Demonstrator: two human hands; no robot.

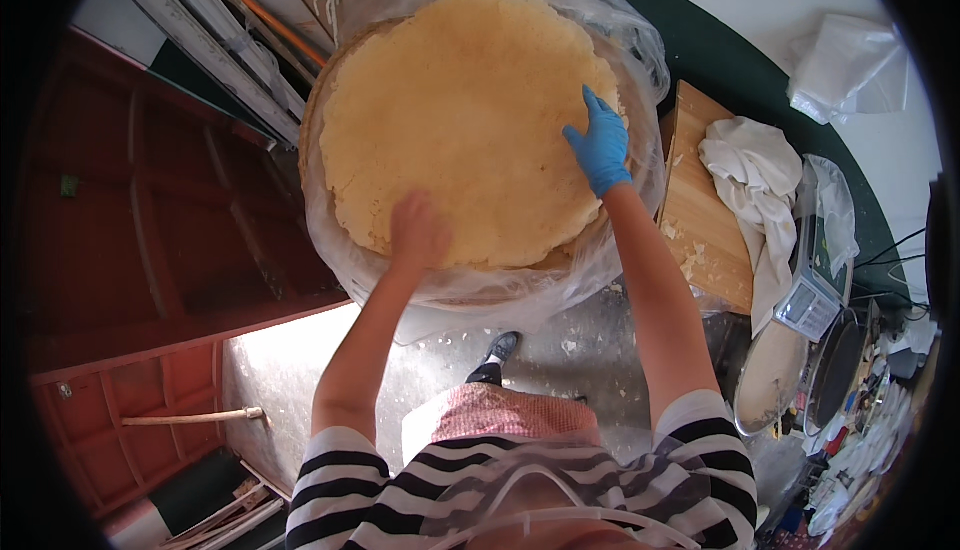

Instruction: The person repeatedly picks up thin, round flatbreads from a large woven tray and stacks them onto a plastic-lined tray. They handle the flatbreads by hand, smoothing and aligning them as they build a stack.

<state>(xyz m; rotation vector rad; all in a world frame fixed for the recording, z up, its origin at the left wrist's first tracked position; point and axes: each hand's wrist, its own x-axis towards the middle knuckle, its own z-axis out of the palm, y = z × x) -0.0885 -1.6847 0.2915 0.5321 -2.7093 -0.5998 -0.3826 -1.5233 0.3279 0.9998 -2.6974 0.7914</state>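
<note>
A stack of large, thin, round golden flatbreads (pixel 472 115) with ragged edges lies on clear plastic sheeting (pixel 480 291) over a round woven tray (pixel 309 130). My left hand (pixel 420 231), bare and blurred, is at the lower left part of the top sheet; its finger positions are unclear. At the right edge of the stack, my right hand (pixel 602 141) wears a blue glove. Its fingers are spread a little over the surface, with nothing seen gripped.
On the right, a wooden board (pixel 709 197) with crumbs carries a white cloth (pixel 757 167), beside a digital scale (pixel 808 306). Plastic bags (pixel 851 70) lie farther back. Red metal doors (pixel 180 197) and long poles (pixel 217 40) stand left. A wooden-handled tool (pixel 191 418) is at lower left.
</note>
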